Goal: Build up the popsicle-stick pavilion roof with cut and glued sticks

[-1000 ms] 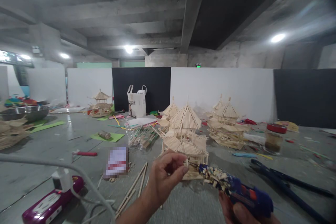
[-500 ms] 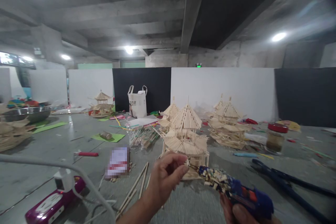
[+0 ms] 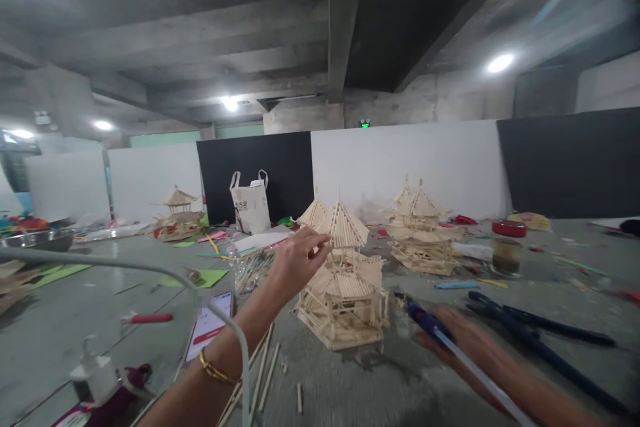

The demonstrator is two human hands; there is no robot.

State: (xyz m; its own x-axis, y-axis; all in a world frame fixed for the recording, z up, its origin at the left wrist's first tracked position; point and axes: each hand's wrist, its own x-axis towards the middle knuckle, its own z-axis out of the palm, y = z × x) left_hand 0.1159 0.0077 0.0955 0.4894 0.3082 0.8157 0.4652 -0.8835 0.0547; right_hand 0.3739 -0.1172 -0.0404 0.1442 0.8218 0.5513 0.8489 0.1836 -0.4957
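A two-tiered pagoda model [image 3: 345,287] made of thin wooden sticks stands upright before me. At the left side of its upper roof is my left hand [image 3: 299,261], fingers bent and pinched together; whatever they hold is hidden. I cannot tell whether the fingertips touch the model. My right hand [image 3: 463,340], slightly blurred, is closed around a blue glue gun [image 3: 425,321] to the right of the model. A clear glue stick [image 3: 480,372] projects from the gun's back, and the nozzle points left towards the model's base.
Loose wooden sticks [image 3: 265,370] and a phone [image 3: 213,327] lie on the left, near a white cable [image 3: 235,327] and a purple power strip [image 3: 117,397]. Dark blue pliers-like tool [image 3: 535,340] lies right. More pagoda models [image 3: 423,233] and a red-lidded jar [image 3: 509,247] stand behind.
My left hand has moved up and away from the glue gun's nozzle to the pagoda's upper roof. The glue gun has turned and sits slightly higher. The whole view has shifted.
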